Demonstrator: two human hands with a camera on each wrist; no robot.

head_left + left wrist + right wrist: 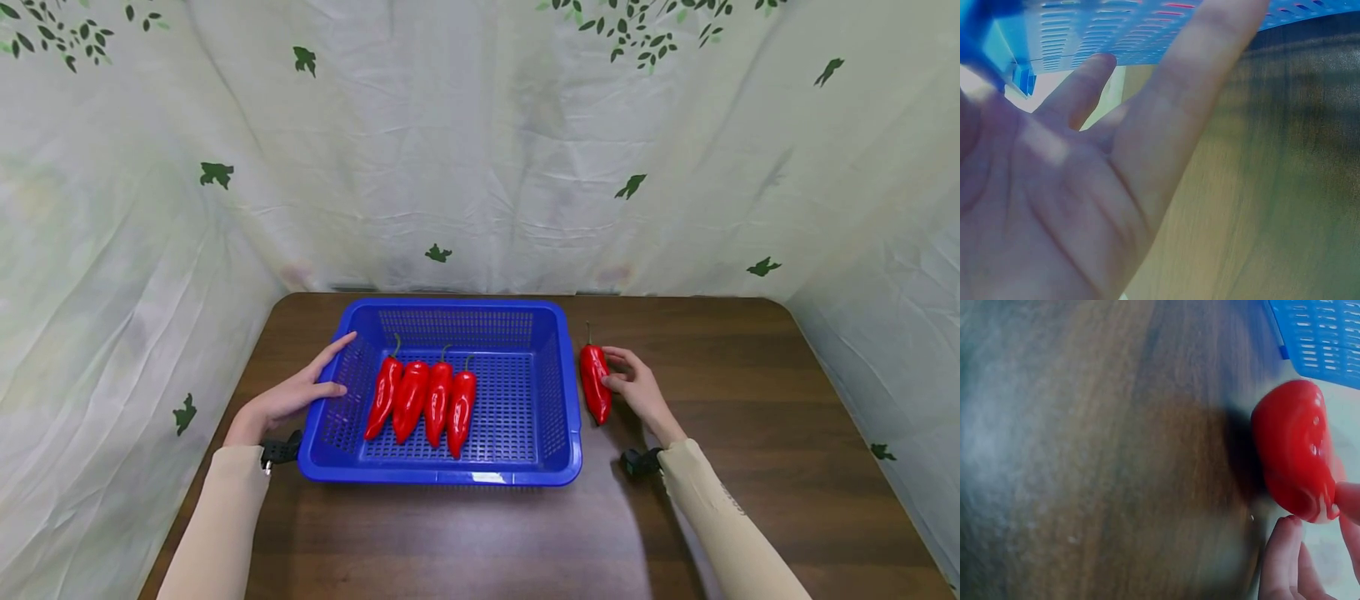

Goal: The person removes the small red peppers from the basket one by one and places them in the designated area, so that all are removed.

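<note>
A blue plastic basket (498, 477) with slotted walls stands on the table. Several shiny red chili peppers (461, 415) with green stems lie side by side in its left half. My left hand (296, 392) holds the basket's left wall, thumb and index finger over the rim; other fingers reach along the slotted outside in the left wrist view. Just right of the basket, my right hand (637, 383) pinches another red chili pepper (593, 383) between thumb and fingers, its stem pointing away from me. Whether that pepper touches the table, I cannot tell.
The brown wooden table (757, 417) extends to the right of the basket and in front of it. A pale curtain (480, 150) with green leaf and bird prints hangs behind and at both sides. Black straps (281, 450) circle both wrists.
</note>
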